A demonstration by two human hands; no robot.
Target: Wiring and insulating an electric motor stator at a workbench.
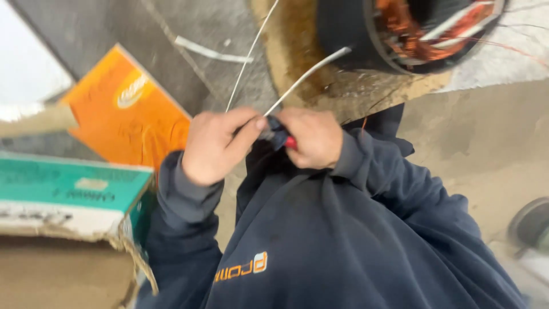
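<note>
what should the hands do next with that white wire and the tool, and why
Probably steady the white wire with the left hand and close the tool on it near the pinch. The wire runs from the motor winding down to both hands, the left thumb and fingers pinch it, and the right hand grips the red-handled tool right at that spot. The blur hides the tool's tip.

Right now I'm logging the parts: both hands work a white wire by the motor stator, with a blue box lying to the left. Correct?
Not quite. The head view shows the box is orange, not blue. The rest stands: left hand and right hand work a white wire by the motor stator.
</note>
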